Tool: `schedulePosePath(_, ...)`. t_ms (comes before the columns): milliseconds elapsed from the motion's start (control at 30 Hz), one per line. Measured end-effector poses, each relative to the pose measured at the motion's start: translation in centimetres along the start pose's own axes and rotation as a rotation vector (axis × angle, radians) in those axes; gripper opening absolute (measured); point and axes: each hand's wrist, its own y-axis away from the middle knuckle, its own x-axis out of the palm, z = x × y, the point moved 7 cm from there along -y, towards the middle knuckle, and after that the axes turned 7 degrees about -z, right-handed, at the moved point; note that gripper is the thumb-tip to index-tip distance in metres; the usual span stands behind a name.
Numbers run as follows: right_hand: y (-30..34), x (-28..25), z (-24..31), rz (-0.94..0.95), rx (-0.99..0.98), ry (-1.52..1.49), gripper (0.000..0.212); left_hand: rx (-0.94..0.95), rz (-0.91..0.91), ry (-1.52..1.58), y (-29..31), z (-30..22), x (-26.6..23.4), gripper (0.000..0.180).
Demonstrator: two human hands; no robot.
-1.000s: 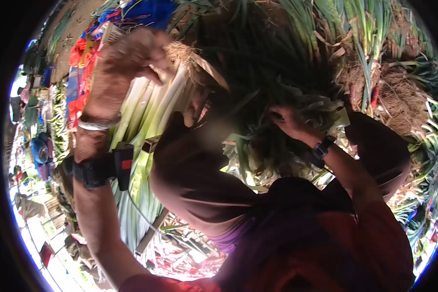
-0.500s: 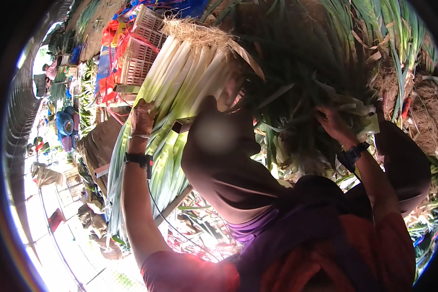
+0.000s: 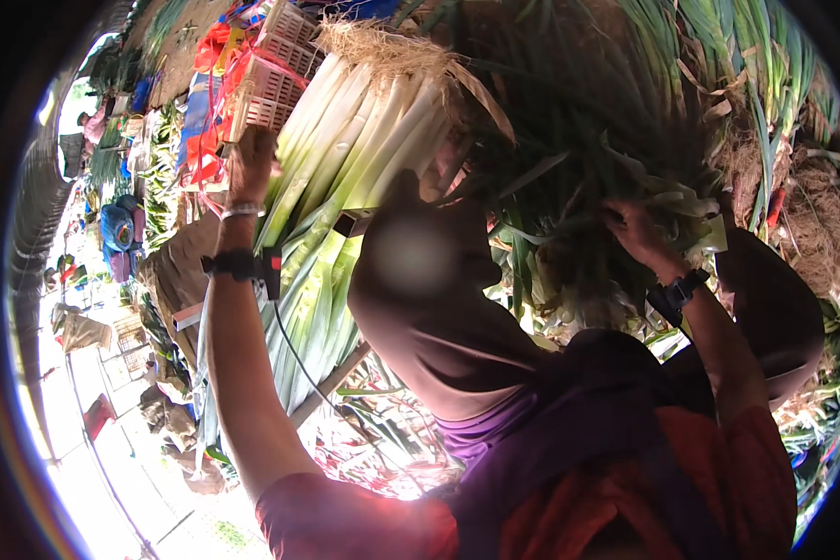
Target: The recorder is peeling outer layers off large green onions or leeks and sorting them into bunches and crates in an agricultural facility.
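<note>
Leeks [image 3: 355, 140] lie across a frame [image 3: 353, 224], roots together, presumably keeping the bundle even. Left hand [image 3: 252, 166] by their left edge, right hand [image 3: 642, 235] at shaded leaves [image 3: 581, 179]; I can't tell either grip.

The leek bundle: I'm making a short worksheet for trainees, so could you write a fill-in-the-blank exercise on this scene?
The end of the leek bundle nearest the picture's top bears stringy ____.
The left hand is at the bundle's ____ edge in the picture.
Farther down the picture, the white shafts turn ____.
The left sleeve is coloured ____.
Missing words: roots; left; green; red.
</note>
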Motion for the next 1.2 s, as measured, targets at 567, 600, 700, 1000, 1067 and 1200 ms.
schedulePosePath(567, -0.1, -3.0, 2.9, 0.007, 0.002, -0.009, 0.022, 0.251, 0.214, -0.608, 4.7, 4.0, 2.0, 0.035)
schedulePosePath(600, 0.1, -1.8, 2.3, 0.017, -0.042, 0.053, 0.024, 0.249, 0.179, -0.586, 4.7, 4.5, 1.9, 0.032)
schedulePosePath(700, -0.1, -0.3, 3.4, 0.035, -0.052, 0.042, 0.027, 0.247, 0.124, -0.547, 4.9, 6.4, 2.0, 0.032)
schedulePosePath(1000, 0.2, 0.1, 4.5, 0.112, -0.063, -0.012, 0.029, 0.320, 0.155, -0.672, 4.2, 2.6, 3.0, 0.027)
schedulePosePath(1067, 0.3, -0.1, 5.0, 0.116, -0.063, -0.039, 0.030, 0.292, 0.163, -0.659, 4.6, 4.0, 3.3, 0.013)
schedulePosePath(1200, 0.7, -1.1, 5.2, 0.082, -0.046, -0.069, 0.030, 0.337, 0.146, -0.639, 4.8, 2.5, 3.7, 0.009)
